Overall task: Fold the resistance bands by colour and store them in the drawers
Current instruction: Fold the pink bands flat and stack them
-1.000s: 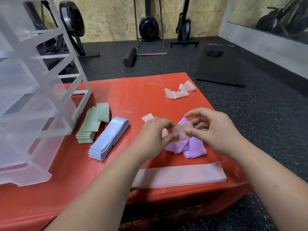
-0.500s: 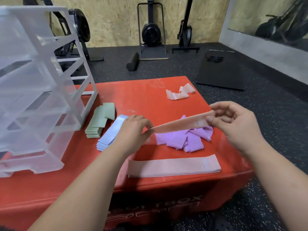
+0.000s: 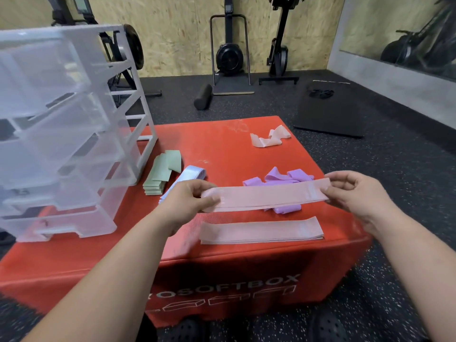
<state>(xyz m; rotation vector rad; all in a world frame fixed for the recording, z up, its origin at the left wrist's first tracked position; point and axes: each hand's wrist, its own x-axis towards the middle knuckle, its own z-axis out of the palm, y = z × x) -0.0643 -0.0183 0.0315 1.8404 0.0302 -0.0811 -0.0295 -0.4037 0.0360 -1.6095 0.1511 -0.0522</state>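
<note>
I hold a pink resistance band (image 3: 266, 195) stretched flat above the red soft box (image 3: 222, 149). My left hand (image 3: 190, 198) pinches its left end and my right hand (image 3: 355, 193) pinches its right end. Below it, near the box's front edge, lies a flat stack of pink bands (image 3: 261, 230). Loose purple bands (image 3: 283, 178) lie in a heap behind the held band, partly hidden by it. A folded green stack (image 3: 160, 176) and a folded light blue stack (image 3: 192, 174) sit by the clear plastic drawer unit (image 3: 61, 134) at the left. A crumpled pink band (image 3: 269, 138) lies at the far right.
The box stands on dark speckled gym floor. A black mat (image 3: 330, 114) lies to the right behind it, a black foam roller (image 3: 203, 96) and rowing machines (image 3: 229, 55) by the chipboard wall. My dark shoes (image 3: 187, 329) show below the box's front.
My hands moved apart and pulled the bunched pink band out to full length and flat. The camera view shifted back and up, showing more of the box front.
</note>
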